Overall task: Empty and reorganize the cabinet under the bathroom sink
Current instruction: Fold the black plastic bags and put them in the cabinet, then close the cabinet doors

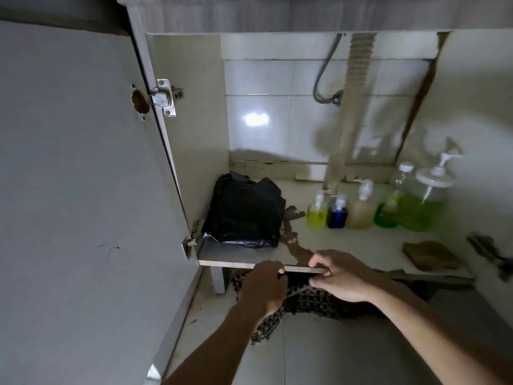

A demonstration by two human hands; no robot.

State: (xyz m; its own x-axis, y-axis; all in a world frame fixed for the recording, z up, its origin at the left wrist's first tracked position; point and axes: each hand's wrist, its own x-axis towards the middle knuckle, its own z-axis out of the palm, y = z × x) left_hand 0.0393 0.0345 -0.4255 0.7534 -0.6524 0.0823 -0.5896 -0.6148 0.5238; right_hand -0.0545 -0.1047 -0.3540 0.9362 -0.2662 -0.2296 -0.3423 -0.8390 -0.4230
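The open cabinet has a pale floor shelf (361, 240) with a peeled, stained patch near the front. A folded black plastic bag (247, 212) lies at its left. Along the right stand a yellow pump bottle (317, 211), a blue bottle (337, 213), a beige pump bottle (360, 209), a small green bottle (387, 212) and a big green pump jug (424, 198). My left hand (263, 287) and my right hand (341, 276) both grip a black-and-white checked cloth (302, 304) just below the shelf's front edge.
The cabinet door (83, 190) stands open on the left, its hinge (163, 97) exposed. A corrugated drain pipe (352, 107) and a metal hose (323, 79) hang at the back. A brown rag (430, 255) lies at the shelf's front right. A tiled floor (319, 357) lies below.
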